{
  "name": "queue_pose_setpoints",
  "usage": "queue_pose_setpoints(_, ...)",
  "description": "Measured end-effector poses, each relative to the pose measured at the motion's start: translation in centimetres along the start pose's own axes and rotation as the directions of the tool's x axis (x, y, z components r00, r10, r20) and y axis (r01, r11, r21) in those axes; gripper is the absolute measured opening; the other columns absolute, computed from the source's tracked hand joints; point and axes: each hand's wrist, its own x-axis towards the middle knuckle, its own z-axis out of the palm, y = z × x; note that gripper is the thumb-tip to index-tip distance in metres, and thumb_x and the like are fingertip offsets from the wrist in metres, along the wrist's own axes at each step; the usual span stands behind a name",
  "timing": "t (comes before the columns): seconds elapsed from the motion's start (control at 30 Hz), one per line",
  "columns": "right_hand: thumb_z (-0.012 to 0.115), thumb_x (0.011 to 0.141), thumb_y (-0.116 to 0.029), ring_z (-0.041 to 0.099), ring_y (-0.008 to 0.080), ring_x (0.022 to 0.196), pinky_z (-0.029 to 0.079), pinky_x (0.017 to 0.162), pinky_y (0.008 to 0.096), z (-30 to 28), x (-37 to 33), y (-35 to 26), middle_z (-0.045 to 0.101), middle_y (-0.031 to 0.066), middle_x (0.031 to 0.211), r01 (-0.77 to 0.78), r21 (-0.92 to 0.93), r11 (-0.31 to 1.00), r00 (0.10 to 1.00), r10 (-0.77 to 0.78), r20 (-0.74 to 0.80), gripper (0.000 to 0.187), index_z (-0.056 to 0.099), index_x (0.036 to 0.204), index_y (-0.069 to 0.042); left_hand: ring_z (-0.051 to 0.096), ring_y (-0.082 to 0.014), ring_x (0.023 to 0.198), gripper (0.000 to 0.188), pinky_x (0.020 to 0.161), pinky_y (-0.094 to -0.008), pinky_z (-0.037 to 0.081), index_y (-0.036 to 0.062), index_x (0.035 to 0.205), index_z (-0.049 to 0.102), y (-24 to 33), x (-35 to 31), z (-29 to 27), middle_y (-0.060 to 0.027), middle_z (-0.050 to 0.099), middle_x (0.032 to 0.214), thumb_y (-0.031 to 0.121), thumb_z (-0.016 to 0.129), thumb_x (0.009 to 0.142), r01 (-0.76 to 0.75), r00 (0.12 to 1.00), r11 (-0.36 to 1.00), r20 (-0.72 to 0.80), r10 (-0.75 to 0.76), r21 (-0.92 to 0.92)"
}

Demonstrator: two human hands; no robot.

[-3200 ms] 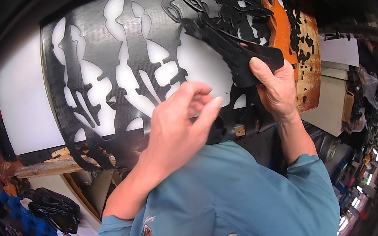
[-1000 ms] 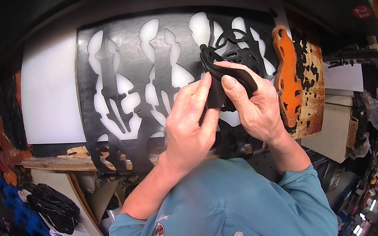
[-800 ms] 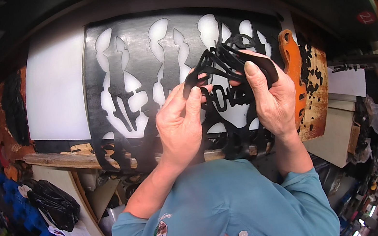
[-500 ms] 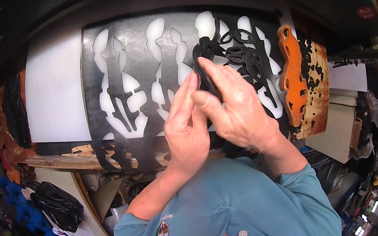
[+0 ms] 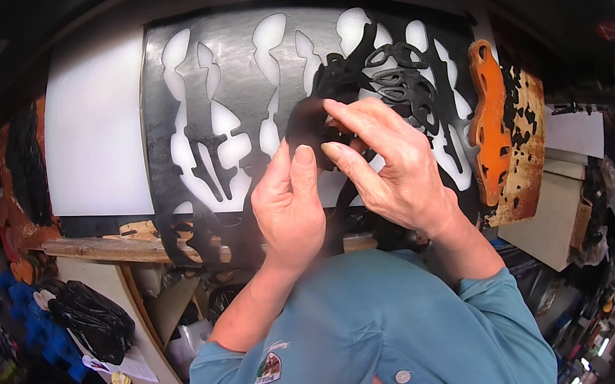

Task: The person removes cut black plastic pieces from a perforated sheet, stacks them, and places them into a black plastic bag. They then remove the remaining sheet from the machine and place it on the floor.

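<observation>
Between my hands is a dark, flexible black sheet piece (image 5: 303,123), blurred by motion. My left hand (image 5: 290,210) pinches its near left side, thumb and fingertips close together. On its right side my right hand (image 5: 387,168) grips the edge with bent fingers, the thumb below. Under both hands lies a wide black sheet (image 5: 237,63) with rows of long cut-out shapes, through which a white surface shows. Just beyond my right hand, loose black cut pieces (image 5: 403,86) lie heaped on the sheet, partly covered by my fingers.
An orange, thick-edged shaped form (image 5: 487,125) stands right of the sheet, beside a rusty board (image 5: 526,135) speckled with black bits. A white panel (image 5: 95,128) lies at left. A wooden edge (image 5: 105,248) runs along the near left, with a black plastic bag (image 5: 92,319) below.
My hands have moved apart from being pressed together. The black piece has swung left and spread out between them. The whole view has shifted slightly.
</observation>
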Motion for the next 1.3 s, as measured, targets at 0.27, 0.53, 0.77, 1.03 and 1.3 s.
queue_pose_setpoints(0.27, 0.080, 0.080, 0.002, 0.066, 0.0314, 0.083, 0.056, 0.072, 0.0382, 0.1, -0.7, -0.3, 0.066, 0.0165, 0.094, 0.050, -0.129, 0.990, 0.997, -0.056, -0.049, 0.038, 0.069, 0.117, 0.008, 0.068, -0.0167, 0.107, 0.031, 0.094, -0.0332, 0.060, -0.0024, 0.133, 0.060, -0.8, -0.7, 0.3, -0.0108, 0.068, 0.124, 0.019, 0.045, 0.115, 0.108, 0.993, 0.936, -0.017, -0.120, -0.334)
queue_pose_setpoints(0.53, 0.079, 0.081, 0.000, 0.065, 0.0320, 0.087, 0.056, 0.076, 0.0400, 1.8, -1.6, 0.2, 0.066, 0.0154, 0.098, 0.139, -0.053, 0.989, 0.990, -0.138, 0.023, 0.035, 0.071, 0.114, 0.007, 0.068, -0.0112, 0.100, 0.025, 0.088, -0.0263, 0.055, -0.0009, 0.128, 0.067, 0.0, -0.7, -3.0, -0.0064, 0.074, 0.115, 0.014, 0.058, 0.110, 0.323, 0.946, 0.946, -0.016, -0.323, -0.002)
queue_pose_setpoints(0.77, 0.071, 0.092, 0.006, 0.070, 0.0183, 0.085, 0.056, 0.073, 0.0288, -2.3, -3.3, 3.4, 0.073, 0.0127, 0.102, -0.196, 0.147, 0.970, 0.931, 0.231, -0.283, 0.013, 0.074, 0.104, 0.002, 0.076, -0.0219, 0.102, 0.031, 0.083, -0.0265, 0.059, -0.0088, 0.128, 0.064, 8.9, 2.2, -8.0, -0.0205, 0.076, 0.112, 0.015, 0.057, 0.109, 0.120, 0.993, 0.992, -0.011, -0.120, -0.042)
queue_pose_setpoints(1.03, 0.065, 0.099, 0.001, 0.061, 0.0100, 0.087, 0.048, 0.075, 0.0225, -1.2, -4.6, 12.2, 0.067, 0.0045, 0.099, -0.232, 0.065, 0.970, 0.899, 0.240, -0.367, 0.013, 0.072, 0.109, 0.002, 0.070, -0.0123, 0.092, 0.023, 0.082, -0.0274, 0.057, -0.0044, 0.119, 0.067, 16.3, 7.3, -12.3, -0.0090, 0.075, 0.102, 0.016, 0.059, 0.109, 0.004, 0.990, 0.944, -0.133, 0.043, 0.331)
queue_pose_setpoints(1.3, 0.066, 0.102, -0.007, 0.062, 0.0124, 0.093, 0.051, 0.087, 0.0268, -1.4, -5.5, 13.9, 0.067, 0.0036, 0.102, -0.367, -0.011, 0.930, 0.879, 0.343, -0.330, 0.013, 0.072, 0.112, 0.000, 0.071, -0.0073, 0.087, 0.021, 0.076, -0.0220, 0.057, 0.0018, 0.117, 0.070, 21.4, 14.5, -22.5, -0.0040, 0.075, 0.102, 0.019, 0.067, 0.105, -0.114, 0.987, 0.878, -0.051, 0.155, 0.464)
